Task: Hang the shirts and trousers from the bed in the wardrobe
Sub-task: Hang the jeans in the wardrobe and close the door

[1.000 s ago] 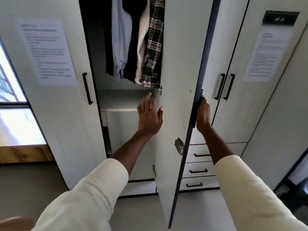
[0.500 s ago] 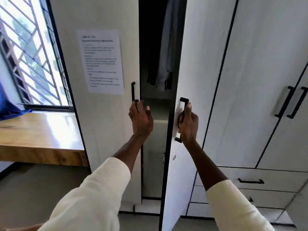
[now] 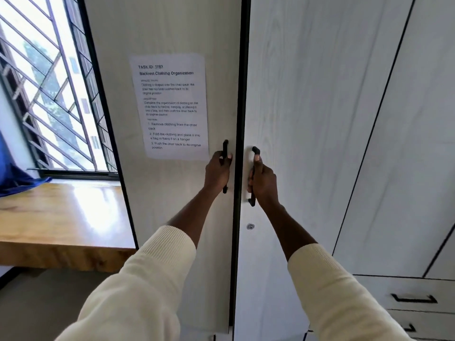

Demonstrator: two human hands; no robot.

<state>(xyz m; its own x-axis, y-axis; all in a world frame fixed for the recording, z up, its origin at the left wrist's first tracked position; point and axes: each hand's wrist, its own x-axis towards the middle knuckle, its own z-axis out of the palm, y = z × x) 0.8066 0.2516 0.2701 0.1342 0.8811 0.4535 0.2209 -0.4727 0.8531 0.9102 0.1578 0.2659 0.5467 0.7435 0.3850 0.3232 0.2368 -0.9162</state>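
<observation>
While both wardrobe doors are sitting closed edge to edge, each hand is gripping a door handle.
The left hand (image 3: 218,172) is curling its fingers round the black left handle (image 3: 225,166) on the left door (image 3: 172,198), thumb tip showing past the bar; the right hand (image 3: 262,183) is wrapping the right handle (image 3: 253,177) on the right door (image 3: 307,143), thumb lying up along it. No shirts or trousers are showing. A printed sheet (image 3: 172,107) is hanging on the left door, just beside the left hand.

Pale matt woodgrain wardrobe doors (image 3: 307,94), matt black handles (image 3: 225,146), glossy wooden desk (image 3: 61,212).
</observation>
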